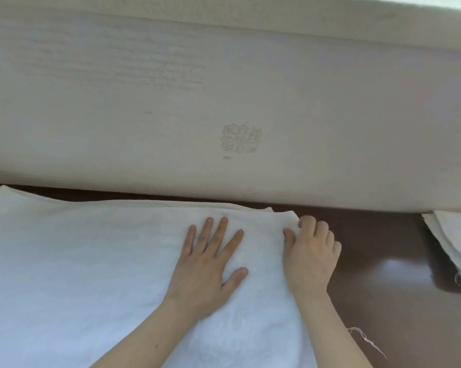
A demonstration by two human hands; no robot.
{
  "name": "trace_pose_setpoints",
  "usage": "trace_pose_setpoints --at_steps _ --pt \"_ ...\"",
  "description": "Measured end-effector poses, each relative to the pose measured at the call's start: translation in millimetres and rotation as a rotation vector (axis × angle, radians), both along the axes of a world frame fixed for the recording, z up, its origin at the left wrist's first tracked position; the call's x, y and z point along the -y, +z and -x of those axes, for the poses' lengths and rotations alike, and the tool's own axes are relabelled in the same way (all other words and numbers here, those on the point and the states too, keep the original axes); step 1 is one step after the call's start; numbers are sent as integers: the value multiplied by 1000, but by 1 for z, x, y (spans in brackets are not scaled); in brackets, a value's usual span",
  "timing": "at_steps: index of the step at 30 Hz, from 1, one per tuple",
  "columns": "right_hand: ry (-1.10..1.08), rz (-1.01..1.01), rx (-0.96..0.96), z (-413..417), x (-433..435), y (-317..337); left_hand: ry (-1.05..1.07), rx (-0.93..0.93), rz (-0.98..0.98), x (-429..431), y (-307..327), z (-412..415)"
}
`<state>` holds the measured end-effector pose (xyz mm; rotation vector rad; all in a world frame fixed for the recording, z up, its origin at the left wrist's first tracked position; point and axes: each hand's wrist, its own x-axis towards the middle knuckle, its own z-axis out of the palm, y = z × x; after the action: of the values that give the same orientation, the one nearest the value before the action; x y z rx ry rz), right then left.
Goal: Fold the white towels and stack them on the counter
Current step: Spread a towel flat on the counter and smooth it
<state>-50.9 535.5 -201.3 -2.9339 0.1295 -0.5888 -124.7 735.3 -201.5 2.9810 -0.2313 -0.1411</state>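
Pinches far right corner of white towel (91,261) with right hand (310,253), fingers curled round the edge. Presses left hand (208,261) flat, fingers spread, just left of that grip. Stretches leftward from the grip across the counter (383,261), long axis left to right. Well right of the grip, folded towel stack (455,235). No readable writing; only a faint embossed emblem (241,139) on the panel beyond.
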Motion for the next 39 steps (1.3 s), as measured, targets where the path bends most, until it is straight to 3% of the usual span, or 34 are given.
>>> trace_pose_setpoints --at_steps 3,7,9,11,15,17,20,25,32,34,36,39 --pt "202 -62 39 7 -28 14 -13 3 6 -4 -1 -2" --pt "388 -86 -353 19 -44 5 32 1 4 -11 -2 -4" --pt "409 -104 -424 13 -33 -3 131 6 -20 -23 -1 -6" --pt "379 -141 -359 7 -23 -4 221 2 -47 -37 0 -6" --pt "52 -95 -176 2 -4 -5 242 -11 -49 -42 1 -6" --pt "-10 -71 -150 6 2 -3 234 -21 -46 -41 0 -5" --pt "44 -42 -33 12 3 4 237 -11 -46 -42 1 -4" --pt "177 -231 19 21 -9 11 239 0 -34 -42 2 -2" --pt "-56 -132 -25 -3 26 7 210 -44 -49 -41 6 -3" --pt "43 -102 25 1 20 9 200 -44 -45 -39 8 -4" --pt "243 -118 -57 10 2 11 180 -49 -16 -32 10 -7" --pt "352 -150 -393 17 -14 9 87 -25 22 -11 12 -19"
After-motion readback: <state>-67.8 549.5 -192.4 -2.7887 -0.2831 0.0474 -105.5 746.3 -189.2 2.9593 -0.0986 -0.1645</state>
